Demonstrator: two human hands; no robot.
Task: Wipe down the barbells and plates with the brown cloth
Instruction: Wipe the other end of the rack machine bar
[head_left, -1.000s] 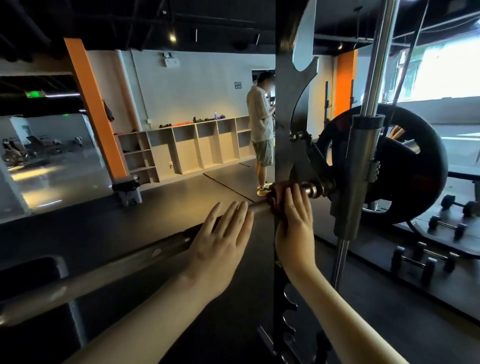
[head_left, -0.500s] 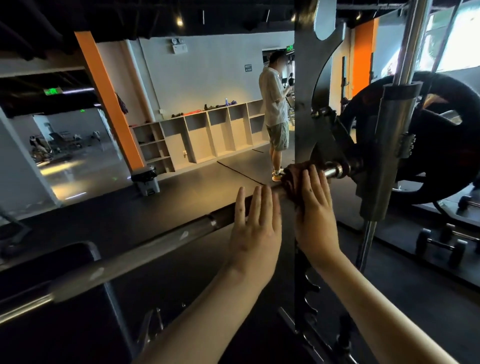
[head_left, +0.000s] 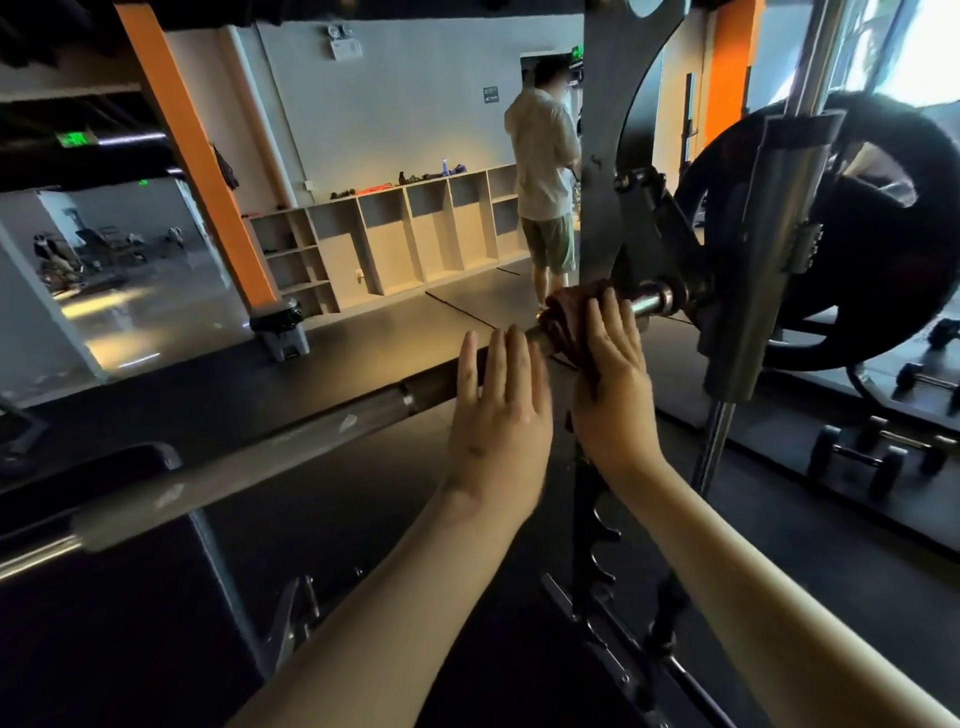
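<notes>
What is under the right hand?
The brown cloth, wrapped over the barbell. The right hand presses it; the bar section beneath is covered.

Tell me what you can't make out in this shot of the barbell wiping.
Head view:
- brown cloth: mostly under the right hand; thumb grip unseen.
- barbell: near end cut by left edge.
- weight plate: partly behind the steel post, markings too dark.
</notes>
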